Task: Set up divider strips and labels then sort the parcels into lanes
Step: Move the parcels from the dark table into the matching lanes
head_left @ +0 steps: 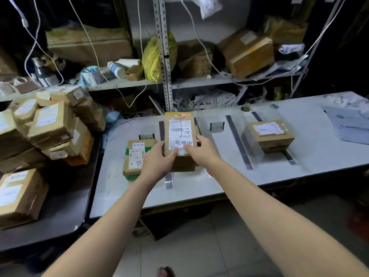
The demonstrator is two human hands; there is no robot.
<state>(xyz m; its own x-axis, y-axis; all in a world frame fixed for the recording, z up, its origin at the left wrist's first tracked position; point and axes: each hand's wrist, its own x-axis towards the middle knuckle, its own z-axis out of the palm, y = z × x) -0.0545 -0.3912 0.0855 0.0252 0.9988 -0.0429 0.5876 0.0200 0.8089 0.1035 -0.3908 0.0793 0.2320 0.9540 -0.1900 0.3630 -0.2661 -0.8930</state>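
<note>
Both hands were on one brown parcel (179, 132) with a white barcode label on top, held over the middle of the white bench (199, 188). The left hand (157, 160) gripped its near left corner, fingers curled under and thumb on top. The right hand (201, 150) gripped the near right edge, thumb pressed on the label and fingers wrapped round the side. The parcel was directly above a second brown parcel (182, 166); whether they touched, cannot tell. This was just right of a dark divider strip (168, 181) whose near end stuck out below the hands. Left of that strip lay a labelled parcel with green tape (135, 158), and a small label card (146, 136) stood just behind it. Another label card (217, 126) stood further right, with a long divider strip (238, 141) to its right. Beyond that, a two-parcel stack (270, 134) sat across the rightmost strip (290, 158). On the left, a side table (60, 222) carried a heap of brown parcels (54, 128). A metal shelf (199, 81) behind the bench held boxes, a yellow bag (153, 58) and a white bottle (116, 69). White cords (93, 47) hung down in front of the shelf.
</note>
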